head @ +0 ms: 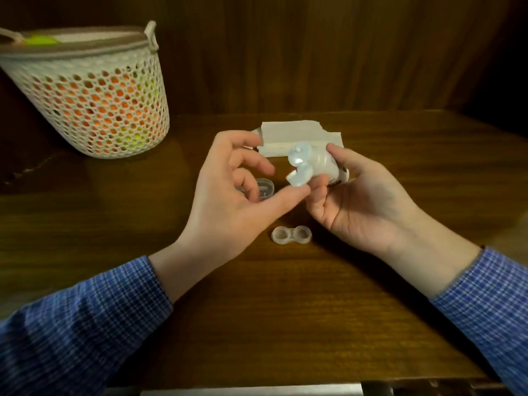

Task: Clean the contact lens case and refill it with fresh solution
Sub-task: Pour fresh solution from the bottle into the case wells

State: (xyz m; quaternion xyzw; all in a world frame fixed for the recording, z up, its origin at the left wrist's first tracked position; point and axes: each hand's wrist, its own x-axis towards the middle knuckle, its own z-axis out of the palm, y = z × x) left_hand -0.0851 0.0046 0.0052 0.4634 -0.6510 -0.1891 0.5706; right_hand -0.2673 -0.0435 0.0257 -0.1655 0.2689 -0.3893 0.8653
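My right hand [363, 201] grips a small white solution bottle [323, 164], tilted with its nozzle pointing left. Its pale blue flip cap [298, 175] hangs open below the nozzle. The thumb of my left hand [228, 201] touches that cap, and the fingers are spread with nothing in them. A clear lens case [291, 235] with two round wells lies uncovered on the wooden table [285, 310], below and between both hands. A clear plastic lid [265, 188] lies on the table behind my left fingers, partly hidden.
A folded white tissue [291, 135] lies on the table beyond my hands. A white perforated basket [94, 92] holding orange and green items stands at the back left. A dark wood wall rises behind. The table's front edge runs along the bottom.
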